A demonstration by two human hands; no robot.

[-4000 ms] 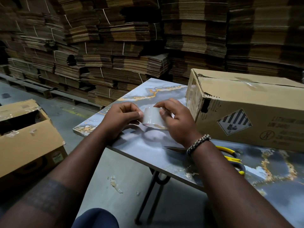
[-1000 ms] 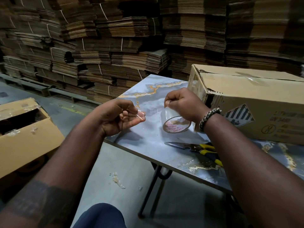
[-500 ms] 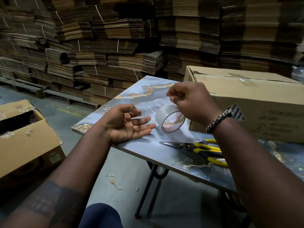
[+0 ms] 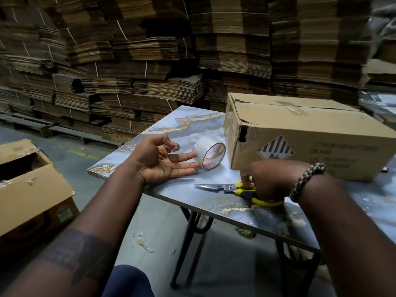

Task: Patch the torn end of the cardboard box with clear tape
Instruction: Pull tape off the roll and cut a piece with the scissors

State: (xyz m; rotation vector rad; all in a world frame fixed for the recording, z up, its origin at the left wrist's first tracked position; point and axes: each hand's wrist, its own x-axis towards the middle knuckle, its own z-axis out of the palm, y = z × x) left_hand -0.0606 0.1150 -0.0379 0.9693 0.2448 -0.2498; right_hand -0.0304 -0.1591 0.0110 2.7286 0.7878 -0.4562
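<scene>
Marble-patterned tabletop [image 4: 171,125] with a cardboard box [image 4: 300,133] lying lengthwise at its right. The box's torn end [image 4: 242,133] faces left, showing a dark ragged hole at the near corner; a hazard diamond label [image 4: 275,150] sits on the near side, and a strip of clear tape runs along the top seam.

A roll of clear tape [image 4: 209,152] rests on its edge on the tabletop, just beside the torn end, its printed core facing the viewer.

The left hand [image 4: 162,159] lies palm up at the tabletop's near-left edge. Its outer fingers [image 4: 184,156] are stretched flat toward the roll, their tips nearly touching it, while thumb and forefinger are curled together, pinching what appears to be a small piece of clear tape; the piece is too faint to confirm.

The right hand [image 4: 267,181], with a braided bracelet [image 4: 306,181] at the wrist, reaches down over the yellow-handled scissors [image 4: 235,188], which lie flat near the front edge with blades closed and pointing left. The fingers are curled around the handles; whether the scissors are gripped firmly cannot be told.

An open carton [image 4: 32,189] stands on the floor at left. Bundled stacks of flattened cardboard [image 4: 150,61] fill the background.
</scene>
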